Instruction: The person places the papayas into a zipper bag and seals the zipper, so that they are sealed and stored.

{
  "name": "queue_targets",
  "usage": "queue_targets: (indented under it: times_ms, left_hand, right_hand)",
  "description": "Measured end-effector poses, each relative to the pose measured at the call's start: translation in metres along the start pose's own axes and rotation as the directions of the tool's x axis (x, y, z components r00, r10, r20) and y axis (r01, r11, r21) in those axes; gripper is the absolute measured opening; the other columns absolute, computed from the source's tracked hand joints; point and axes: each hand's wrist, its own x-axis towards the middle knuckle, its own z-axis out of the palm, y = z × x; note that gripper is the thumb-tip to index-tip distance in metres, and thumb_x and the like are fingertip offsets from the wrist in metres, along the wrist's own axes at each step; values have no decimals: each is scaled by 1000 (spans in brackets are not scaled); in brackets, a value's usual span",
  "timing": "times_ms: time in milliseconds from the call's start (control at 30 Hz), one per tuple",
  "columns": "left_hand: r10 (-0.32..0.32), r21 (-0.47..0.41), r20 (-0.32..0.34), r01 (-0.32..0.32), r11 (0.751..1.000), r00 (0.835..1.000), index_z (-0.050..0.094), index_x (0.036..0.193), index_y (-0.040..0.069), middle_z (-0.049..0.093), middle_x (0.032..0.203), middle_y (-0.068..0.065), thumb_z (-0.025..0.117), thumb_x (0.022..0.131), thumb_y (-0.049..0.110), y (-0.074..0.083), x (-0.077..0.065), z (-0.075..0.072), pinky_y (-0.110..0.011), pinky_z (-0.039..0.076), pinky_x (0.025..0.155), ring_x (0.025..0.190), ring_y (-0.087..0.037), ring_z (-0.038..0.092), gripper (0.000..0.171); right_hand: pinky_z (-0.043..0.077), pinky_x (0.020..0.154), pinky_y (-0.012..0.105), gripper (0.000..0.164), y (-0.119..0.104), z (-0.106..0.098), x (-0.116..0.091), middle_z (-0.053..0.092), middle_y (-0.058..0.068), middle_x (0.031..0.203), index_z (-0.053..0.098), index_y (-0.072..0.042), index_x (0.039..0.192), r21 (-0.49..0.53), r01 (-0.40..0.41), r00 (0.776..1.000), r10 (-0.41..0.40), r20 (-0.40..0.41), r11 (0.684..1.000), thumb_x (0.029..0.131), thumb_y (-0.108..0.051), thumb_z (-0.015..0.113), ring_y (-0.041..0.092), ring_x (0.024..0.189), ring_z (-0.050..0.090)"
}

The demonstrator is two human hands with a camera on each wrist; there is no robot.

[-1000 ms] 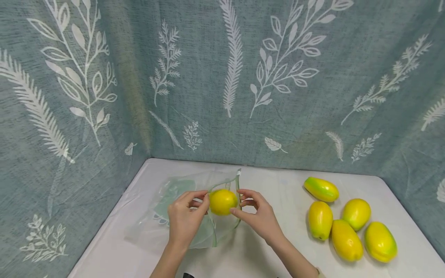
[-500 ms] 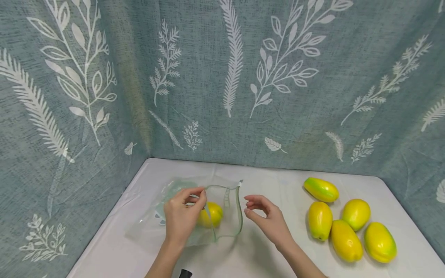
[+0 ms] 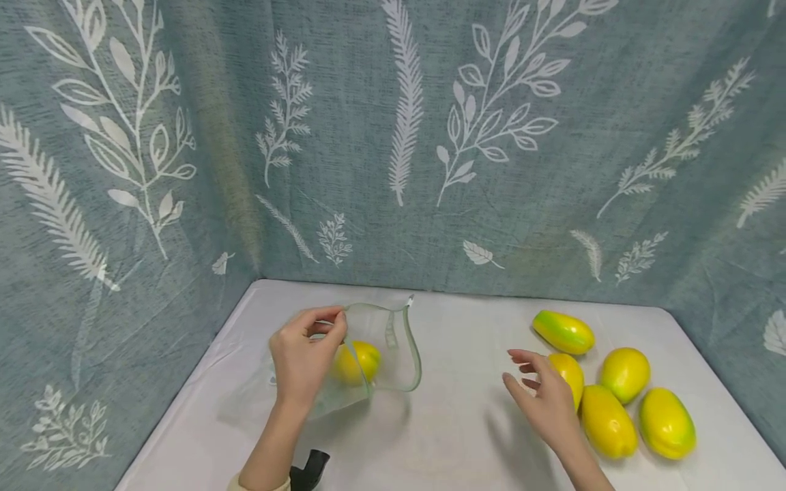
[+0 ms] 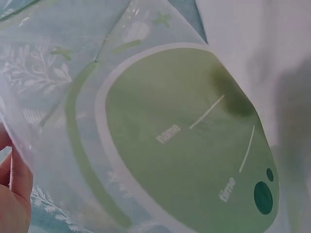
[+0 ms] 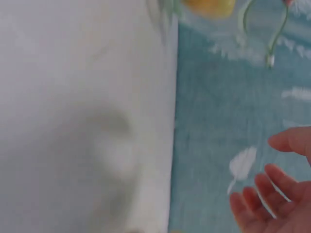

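My left hand (image 3: 303, 361) pinches the upper rim of a clear zip-lock bag (image 3: 387, 375) with a green-edged mouth. The mouth gapes toward the right. Inside the bag, just behind its opening, lies a yellow mango-like fruit (image 3: 364, 360). Close up in the left wrist view, the bag (image 4: 160, 107) shows a large green label printed "name" and "time". My right hand (image 3: 546, 406) holds nothing, its fingers loosely bent, in front of a yellow fruit (image 3: 570, 372) that it partly covers. Whether they touch cannot be told.
More yellow-green fruits lie at the right of the white table (image 3: 448, 423): one at the back (image 3: 563, 332), one at the front (image 3: 608, 421), others beside them. A black object (image 3: 312, 469) shows by the left forearm. A leaf-patterned curtain (image 3: 368, 136) stands behind.
The right hand has let go of the yellow fruit, which now lies inside the bag, and has moved right to the other fruits. The left hand has shifted slightly left and up with the rim.
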Motion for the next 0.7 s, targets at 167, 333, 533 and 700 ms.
queue_targets:
  times_ms: [167, 333, 533, 700]
  left_hand:
    - [-32, 2, -20, 32, 999, 999, 78, 85, 5, 72, 78, -2, 71, 82, -1, 1, 3, -2, -13, 52, 55, 58, -8, 65, 9]
    - [-49, 10, -19, 49, 999, 999, 77, 86, 4, 71, 79, -3, 72, 81, -1, 0, 2, -3, -12, 52, 55, 59, -8, 65, 9]
    - [-67, 12, 14, 67, 998, 998, 77, 85, 3, 71, 78, -3, 72, 81, 0, -4, -6, 0, -13, 52, 56, 61, -10, 66, 6]
    - [-87, -4, 39, 87, 996, 995, 77, 85, 3, 71, 77, -3, 72, 81, 1, -6, -13, 4, -14, 53, 56, 61, -12, 66, 6]
  right_hand:
    - [51, 86, 52, 48, 17, -21, -9, 52, 20, 123, 52, 0, 130, -163, -17, 994, -1, -112, 986, 87, -9, 71, 35, 107, 52]
    - [41, 90, 57, 62, 28, -33, -15, 44, 28, 127, 44, 6, 134, -259, -19, 990, -17, -138, 966, 82, -9, 73, 44, 111, 45]
    - [34, 95, 62, 67, 38, -33, -17, 41, 33, 128, 40, 10, 135, -293, -8, 992, -30, -123, 956, 81, -9, 75, 49, 116, 39]
    - [31, 97, 64, 71, 42, -32, -18, 38, 33, 131, 37, 10, 137, -291, -30, 993, -5, -119, 956, 80, -9, 76, 51, 119, 35]
